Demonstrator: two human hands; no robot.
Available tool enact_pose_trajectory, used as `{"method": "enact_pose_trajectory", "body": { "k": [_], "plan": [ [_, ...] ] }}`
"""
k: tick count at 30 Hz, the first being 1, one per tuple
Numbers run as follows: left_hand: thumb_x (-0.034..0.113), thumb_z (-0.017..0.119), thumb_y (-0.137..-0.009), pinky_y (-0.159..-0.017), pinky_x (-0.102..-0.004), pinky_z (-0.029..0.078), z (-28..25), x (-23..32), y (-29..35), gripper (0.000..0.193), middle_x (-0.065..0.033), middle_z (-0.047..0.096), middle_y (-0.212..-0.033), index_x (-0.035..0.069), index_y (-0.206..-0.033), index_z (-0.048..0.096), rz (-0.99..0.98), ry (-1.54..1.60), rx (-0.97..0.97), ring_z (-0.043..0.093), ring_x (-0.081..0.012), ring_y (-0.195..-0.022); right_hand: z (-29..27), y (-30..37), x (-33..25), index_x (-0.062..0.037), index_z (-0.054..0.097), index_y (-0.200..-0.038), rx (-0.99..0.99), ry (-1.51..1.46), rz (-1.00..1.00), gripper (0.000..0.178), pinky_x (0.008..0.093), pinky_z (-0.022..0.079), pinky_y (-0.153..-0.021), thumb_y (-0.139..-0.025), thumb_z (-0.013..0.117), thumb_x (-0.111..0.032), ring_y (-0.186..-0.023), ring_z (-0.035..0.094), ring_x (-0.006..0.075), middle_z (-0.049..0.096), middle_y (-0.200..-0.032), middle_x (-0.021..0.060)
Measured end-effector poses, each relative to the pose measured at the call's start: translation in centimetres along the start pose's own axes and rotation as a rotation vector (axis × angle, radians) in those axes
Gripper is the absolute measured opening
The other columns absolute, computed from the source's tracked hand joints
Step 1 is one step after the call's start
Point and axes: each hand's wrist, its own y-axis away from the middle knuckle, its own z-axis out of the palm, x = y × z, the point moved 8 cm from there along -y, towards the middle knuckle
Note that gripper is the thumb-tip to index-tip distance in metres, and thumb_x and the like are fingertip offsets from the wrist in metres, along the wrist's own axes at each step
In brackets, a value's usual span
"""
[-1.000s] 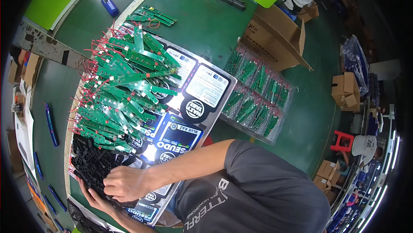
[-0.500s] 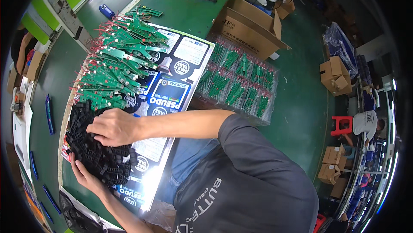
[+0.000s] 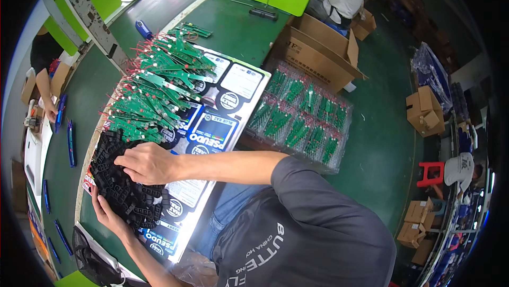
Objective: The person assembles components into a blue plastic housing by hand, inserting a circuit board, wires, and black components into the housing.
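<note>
A heap of small black plastic parts [image 3: 121, 191] lies at the near left end of printed sheets on the bench. My right hand [image 3: 146, 164] is over the top of the heap, its fingers curled and pressed together. Whatever they pinch is hidden beneath them. Stretched along the heap's near left edge, my left hand [image 3: 110, 214] has its fingers extended against the parts. Just beyond the heap is a large pile of narrow green circuit boards [image 3: 154, 88] with red wires and white connectors.
Printed sheets [image 3: 246, 83] lie under both piles. Right of the bench, bubble-wrap trays [image 3: 297, 115] hold more green boards beside an open cardboard box [image 3: 313, 56]. Several slim blue devices [image 3: 71, 144] lie on the green belt at left, where another person's hand [image 3: 51, 112] reaches in.
The whole view has shifted slightly right and down. Both my hands stay at the black heap, with little visible change in pose. A co-worker's hand has reached a blue device at left.
</note>
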Motion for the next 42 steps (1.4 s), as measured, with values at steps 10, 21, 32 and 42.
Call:
{"method": "enact_pose_trajectory", "body": {
  "k": [10, 21, 32, 42],
  "plan": [
    [0.017, 0.056, -0.103, -0.121, -0.0396, 0.024, -0.7, 0.6, 0.6, 0.043, -0.0159, 0.030, -0.163, -0.004, -0.140, 0.053, -0.049, -0.014, 0.057, 0.031, -0.0263, -0.149, -1.0, -0.9, 0.0, 0.0010, 0.064, -0.113, -0.076, -0.181, 0.142, 0.028, 0.0408, 0.052, -0.061, -0.084, 0.065, 0.001, -0.067, 0.064, 0.0303, 0.063, -0.080, 0.0121],
    [0.024, 0.062, -0.097, -0.119, -0.0422, 0.026, -0.3, 2.0, 0.6, 0.046, -0.0188, 0.044, -0.154, -0.003, -0.134, 0.059, -0.053, -0.101, 0.025, 0.040, -0.0314, -0.144, 0.7, -0.8, 0.4, 0.0014, 0.064, -0.113, -0.202, -0.266, 0.248, 0.028, 0.0379, 0.052, -0.061, -0.085, 0.066, 0.002, -0.067, 0.064, 0.0286, 0.065, -0.084, 0.0134],
    [0.021, 0.061, -0.097, -0.117, -0.0415, 0.029, -1.1, 1.4, 0.7, 0.041, -0.0182, 0.048, -0.150, -0.003, -0.131, 0.061, -0.062, -0.072, 0.101, 0.043, -0.0310, -0.141, 0.7, -1.0, 1.0, 0.0025, 0.067, -0.110, -0.170, -0.277, 0.288, 0.026, 0.0302, 0.056, -0.061, -0.084, 0.067, 0.004, -0.074, 0.067, 0.0227, 0.068, -0.097, 0.0151],
    [0.014, 0.066, -0.091, -0.115, -0.0426, 0.034, -1.2, 2.2, 0.7, 0.039, -0.0195, 0.047, -0.149, 0.000, -0.128, 0.063, -0.052, -0.130, 0.092, 0.045, -0.0342, -0.139, 0.8, 0.7, 2.1, 0.0009, 0.063, -0.111, -0.216, -0.239, 0.464, 0.029, 0.0267, 0.050, -0.064, -0.083, 0.068, 0.006, -0.070, 0.061, 0.0142, 0.069, -0.092, 0.0093]
  ]
}}
